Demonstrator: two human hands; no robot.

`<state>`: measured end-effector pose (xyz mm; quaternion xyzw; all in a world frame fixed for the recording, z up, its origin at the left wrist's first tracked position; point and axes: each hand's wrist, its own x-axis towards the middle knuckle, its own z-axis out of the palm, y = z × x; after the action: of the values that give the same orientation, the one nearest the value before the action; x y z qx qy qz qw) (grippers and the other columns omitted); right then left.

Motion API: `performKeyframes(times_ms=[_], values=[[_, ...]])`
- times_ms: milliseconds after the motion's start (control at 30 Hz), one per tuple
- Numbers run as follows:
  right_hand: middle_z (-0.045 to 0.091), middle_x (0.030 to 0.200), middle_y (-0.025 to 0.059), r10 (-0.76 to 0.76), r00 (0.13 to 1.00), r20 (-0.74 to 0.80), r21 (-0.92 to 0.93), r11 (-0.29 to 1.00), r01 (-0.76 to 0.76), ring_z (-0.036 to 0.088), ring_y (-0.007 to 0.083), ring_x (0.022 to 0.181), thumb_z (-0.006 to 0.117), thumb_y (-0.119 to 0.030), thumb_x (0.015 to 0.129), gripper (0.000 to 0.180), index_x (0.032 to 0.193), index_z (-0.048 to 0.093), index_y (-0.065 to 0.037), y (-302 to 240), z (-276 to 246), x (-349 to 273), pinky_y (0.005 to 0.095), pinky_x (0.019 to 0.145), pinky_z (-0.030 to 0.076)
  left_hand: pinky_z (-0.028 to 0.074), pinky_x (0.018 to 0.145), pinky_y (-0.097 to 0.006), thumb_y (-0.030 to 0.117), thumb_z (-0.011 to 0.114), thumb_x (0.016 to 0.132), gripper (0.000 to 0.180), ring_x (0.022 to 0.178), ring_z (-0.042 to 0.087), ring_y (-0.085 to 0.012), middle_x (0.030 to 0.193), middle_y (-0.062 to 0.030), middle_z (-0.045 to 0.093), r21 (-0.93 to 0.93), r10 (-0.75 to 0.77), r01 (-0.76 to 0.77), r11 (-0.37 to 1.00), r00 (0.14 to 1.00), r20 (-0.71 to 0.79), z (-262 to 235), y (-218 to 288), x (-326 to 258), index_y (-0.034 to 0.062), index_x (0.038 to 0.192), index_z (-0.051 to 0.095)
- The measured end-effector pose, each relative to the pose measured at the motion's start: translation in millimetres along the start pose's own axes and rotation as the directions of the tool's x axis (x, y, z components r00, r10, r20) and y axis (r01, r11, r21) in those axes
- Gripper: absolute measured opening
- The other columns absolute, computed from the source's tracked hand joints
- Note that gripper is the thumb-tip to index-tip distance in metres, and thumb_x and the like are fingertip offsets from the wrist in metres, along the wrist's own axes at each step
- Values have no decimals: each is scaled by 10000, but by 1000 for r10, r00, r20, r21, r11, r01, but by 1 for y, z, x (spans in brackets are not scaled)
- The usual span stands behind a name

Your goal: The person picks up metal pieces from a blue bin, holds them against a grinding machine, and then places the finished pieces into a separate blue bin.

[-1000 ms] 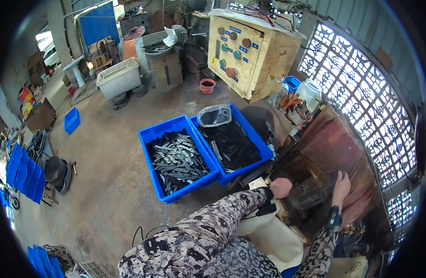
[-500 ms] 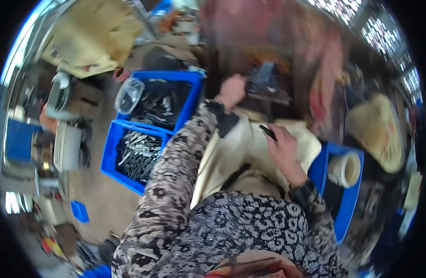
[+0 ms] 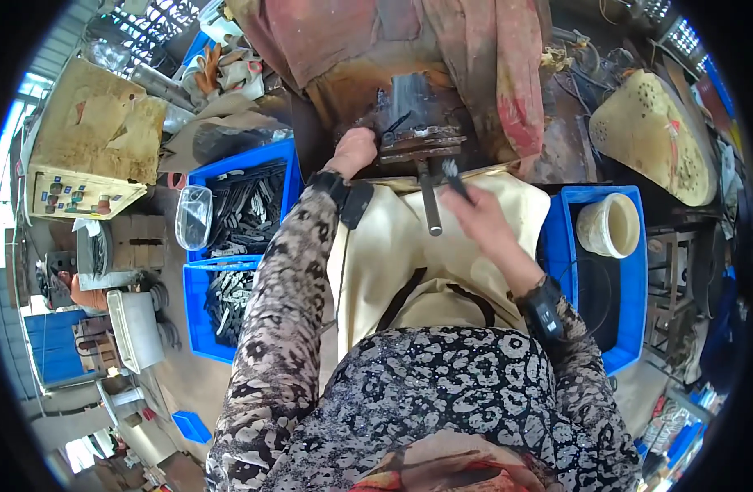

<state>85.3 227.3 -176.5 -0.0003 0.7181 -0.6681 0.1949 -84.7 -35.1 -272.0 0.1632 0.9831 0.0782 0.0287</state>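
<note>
My left hand [image 3: 356, 152] is closed in front of the machine, just left of its metal rest [image 3: 423, 146]. Whatever it holds is hidden by the fingers. In my right hand [image 3: 480, 215] is a small dark metal strip [image 3: 452, 172] with a shiny upper end, held to the right of the metal rod [image 3: 429, 201] that comes down from the rest. Behind the rest a grey, streaked surface [image 3: 409, 94] shows inside the brown-stained hood. A cream apron [image 3: 376, 246] spreads over my lap beneath both hands.
At left, two blue crates [image 3: 291, 176] hold many dark strips, and a clear plastic tub [image 3: 194, 217] leans there. A blue bin [image 3: 630, 303] with a cream bucket [image 3: 593, 230] stands at right. Reddish cloth [image 3: 520, 90] drapes the machine.
My right hand has moved up toward the metal rest with its strip. The left hand stays closed by the machine. The view has turned, and the blur is gone.
</note>
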Motion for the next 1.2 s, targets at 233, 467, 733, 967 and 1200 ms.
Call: performKeyframes(times_ms=[233,467,733,967,1200], values=[[587,864,75,151,981,-122,809,588,10,589,199,760,555,-119,944,174,1057,539,12,-25,8,82,304,648,482,529,691,-397,115,566,838,167,788,659,-317,933,-177,678,-472,-201,139,870,976,-83,-87,79,-56,29,912,688],[552,810,55,114,980,-163,912,396,105,519,177,670,537,-118,957,140,1020,538,7,-24,26,110,306,596,447,527,592,-348,14,535,874,262,628,663,-203,992,-130,677,-69,149,-208,976,860,-489,-99,108,-87,40,1111,644],[515,755,-33,-74,976,-206,149,983,106,468,82,616,647,-225,907,211,990,576,-43,-5,10,22,261,582,420,522,689,-289,-15,549,882,376,751,645,-113,1017,-77,673,-898,-295,146,415,955,19,-75,17,-41,72,1245,586],[623,829,-10,-173,983,68,-338,923,185,527,49,748,780,-203,797,360,1069,633,-20,16,8,-16,229,678,461,515,810,-319,-78,531,818,340,875,668,-231,979,-138,685,-498,100,-231,836,956,-276,-13,13,11,51,1101,670],[661,857,79,-326,944,42,-353,879,319,592,127,728,779,-186,777,386,1109,630,-58,27,8,-21,265,698,489,479,913,-339,-119,514,746,437,1006,637,-317,1051,-170,674,-450,251,-301,841,953,-168,-5,21,22,66,1109,672]])
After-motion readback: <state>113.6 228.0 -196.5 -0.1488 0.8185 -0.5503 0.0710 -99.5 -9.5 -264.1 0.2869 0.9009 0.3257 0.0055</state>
